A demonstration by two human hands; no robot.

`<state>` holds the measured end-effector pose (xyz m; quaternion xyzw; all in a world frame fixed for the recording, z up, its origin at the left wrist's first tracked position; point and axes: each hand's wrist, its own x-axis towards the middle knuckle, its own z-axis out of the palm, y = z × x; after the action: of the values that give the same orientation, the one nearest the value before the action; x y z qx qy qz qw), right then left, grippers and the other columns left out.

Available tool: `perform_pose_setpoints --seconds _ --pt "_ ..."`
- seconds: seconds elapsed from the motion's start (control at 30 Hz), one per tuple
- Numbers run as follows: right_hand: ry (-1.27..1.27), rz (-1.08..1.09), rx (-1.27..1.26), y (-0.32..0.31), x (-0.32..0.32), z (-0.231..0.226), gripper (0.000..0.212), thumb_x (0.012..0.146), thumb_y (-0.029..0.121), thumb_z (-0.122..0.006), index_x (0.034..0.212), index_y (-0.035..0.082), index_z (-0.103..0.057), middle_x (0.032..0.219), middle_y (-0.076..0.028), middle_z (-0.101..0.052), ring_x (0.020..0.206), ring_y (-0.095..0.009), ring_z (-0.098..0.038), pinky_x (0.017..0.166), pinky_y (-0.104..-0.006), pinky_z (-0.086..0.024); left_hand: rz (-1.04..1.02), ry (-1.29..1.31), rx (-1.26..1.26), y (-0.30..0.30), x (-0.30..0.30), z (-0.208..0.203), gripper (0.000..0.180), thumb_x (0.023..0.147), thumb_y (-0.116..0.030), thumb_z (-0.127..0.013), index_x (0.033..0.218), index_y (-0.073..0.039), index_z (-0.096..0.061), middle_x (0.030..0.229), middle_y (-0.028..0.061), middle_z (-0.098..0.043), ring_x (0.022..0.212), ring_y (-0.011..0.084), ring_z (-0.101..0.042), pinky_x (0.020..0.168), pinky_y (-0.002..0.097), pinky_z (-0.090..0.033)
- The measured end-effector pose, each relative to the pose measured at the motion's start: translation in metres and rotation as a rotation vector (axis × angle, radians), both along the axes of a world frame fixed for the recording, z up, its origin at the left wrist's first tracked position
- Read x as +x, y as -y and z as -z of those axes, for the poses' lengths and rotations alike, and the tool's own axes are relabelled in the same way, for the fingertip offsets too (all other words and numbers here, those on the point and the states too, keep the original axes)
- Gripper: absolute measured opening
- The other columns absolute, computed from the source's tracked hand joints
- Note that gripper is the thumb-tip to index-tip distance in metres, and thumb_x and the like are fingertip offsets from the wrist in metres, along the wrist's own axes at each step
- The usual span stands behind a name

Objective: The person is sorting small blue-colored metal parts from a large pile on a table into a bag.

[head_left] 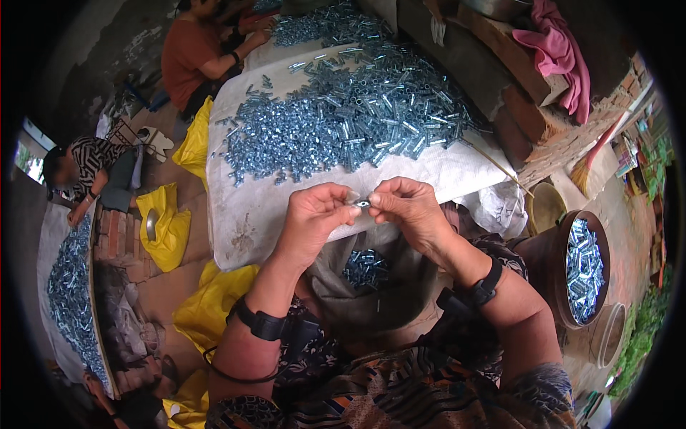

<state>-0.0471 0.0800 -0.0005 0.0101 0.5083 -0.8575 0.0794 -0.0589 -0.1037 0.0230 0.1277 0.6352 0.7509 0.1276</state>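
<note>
Small metal piece [363, 203] sits pinched between both hands, above the near edge of the white cloth-covered surface [239, 222]. Left hand [309, 218] grips one end with thumb and fingertips; right hand [412, 212] grips the other likewise. Fingers hide most of the piece; exact form unclear. Looks like bare, shiny metal: probably light, rigid, hard to break, perhaps slick. Best hold seems a fingertip pinch at each end, as here. Beyond it, a heap of loose silvery metal parts [343, 107], short pieces to the left, longer tubes to the right. Below, more parts lie in a grey sack [332, 300]. No brand or label readable on the parts; dark marks on white bag [502, 207] too small to read.
</note>
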Motion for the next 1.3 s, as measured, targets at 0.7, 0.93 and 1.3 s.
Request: perform_pose_setpoints --seconds 0.7,0.93,1.3 --pt "-0.373 -0.034 0.854 -0.023 -0.048 0.006 0.026 0.076 0.009 -0.072 0.099 -0.001 -0.066 0.085 -0.007 -0.066 0.075 -0.013 -0.061 0.070 -0.0276 -0.049 -0.308 -0.461 -0.866 0.016 -0.060 0.034 0.017 0.080 -0.014 -0.064 0.090 0.000 -0.067 0.078 0.0081 -0.063 0.067 0.0201 -0.061 0.062 0.0314 -0.047" --pt "-0.691 0.113 1.170 0.005 -0.073 0.014 0.036 0.075 0.014 -0.071 0.107 0.003 -0.060 0.087 -0.012 -0.058 0.076 -0.029 -0.062 0.066 -0.0371 -0.050 -0.337 -0.656 -1.284 -0.004 -0.076 0.040 0.020 0.081 -0.019 -0.061 0.087 -0.001 -0.067 0.089 0.0154 -0.062 0.081 0.0337 -0.060 0.078 0.0441 -0.043" --pt "-0.892 0.113 1.459 0.015 -0.086 0.031 0.028 0.073 0.008 -0.060 0.101 0.008 -0.064 0.083 -0.010 -0.061 0.082 -0.030 -0.059 0.070 -0.0387 -0.050 -0.332 -0.941 -1.276 -0.006 -0.081 0.056 0.010 0.073 -0.002 -0.055 0.080 -0.004 -0.062 0.082 0.0115 -0.058 0.084 0.0275 -0.057 0.077 0.0408 -0.038"
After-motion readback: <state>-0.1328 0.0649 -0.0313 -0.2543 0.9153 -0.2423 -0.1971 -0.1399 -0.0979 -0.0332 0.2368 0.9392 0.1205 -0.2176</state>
